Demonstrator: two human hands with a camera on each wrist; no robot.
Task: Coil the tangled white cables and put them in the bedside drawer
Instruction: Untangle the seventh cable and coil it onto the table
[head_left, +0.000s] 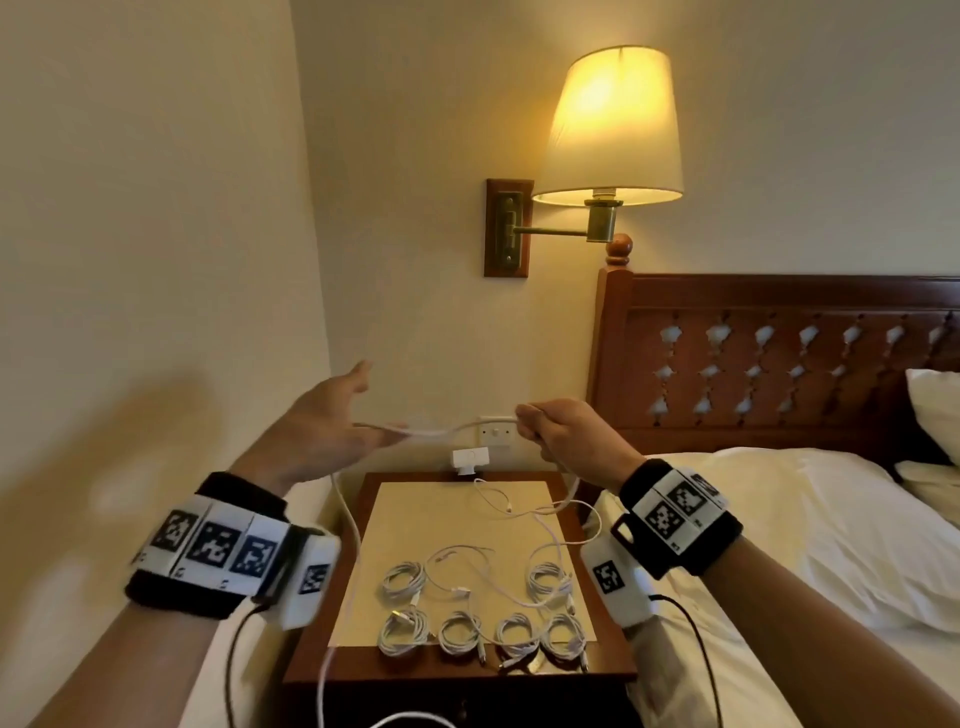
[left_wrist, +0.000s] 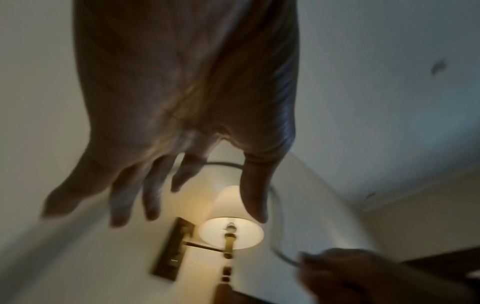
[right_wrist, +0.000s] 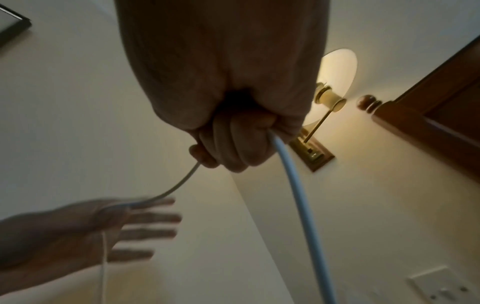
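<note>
Coiling is under way: the right hand (head_left: 566, 434) fists a white cable (head_left: 457, 429) at mid-frame, above the worktop (head_left: 608, 660), while the left hand (head_left: 322, 431) lies flat-fingered under it. Next (I judge) a loop gets fed rightward; more loose cables (head_left: 498, 564) wait below.

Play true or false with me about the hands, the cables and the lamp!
1. The right hand grips a white cable. True.
2. The left hand is a tight fist. False: its fingers are spread, with the cable draped across it.
3. The lamp is off. False: it glows.
4. Coiled cables lie on the bedside table. True.
5. Every cable is coiled. False: loose ones remain.
</note>
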